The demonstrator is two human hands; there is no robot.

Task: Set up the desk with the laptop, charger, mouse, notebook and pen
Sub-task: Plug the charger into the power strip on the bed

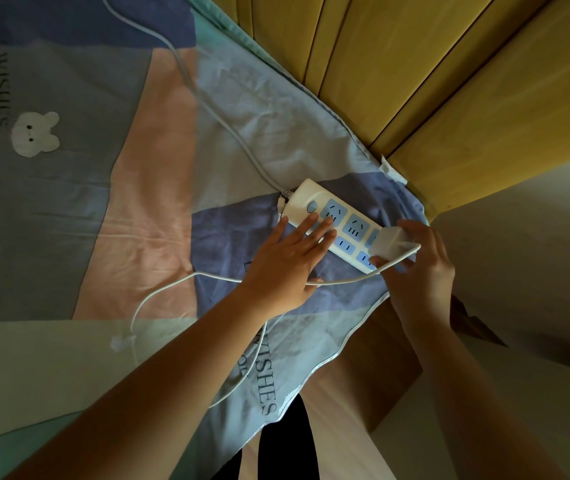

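Firmly, the light, rigid charger (389, 241) is gripped by the right hand (422, 268) while the power strip (332, 223) is steadied under the flat, open left hand (287, 258).

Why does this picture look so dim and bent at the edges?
Head view: dim, soft light, no glare; the lower corners fall into shadow. The wide lens bends the yellow wall panels and stretches both forearms. The power strip and the charger stay fairly sharp; the bedsheet print looks softer.

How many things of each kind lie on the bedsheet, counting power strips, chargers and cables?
Power strip: 1
Charger: 1
Cables: 2, the strip's cable and the charger's cable
Total: 4
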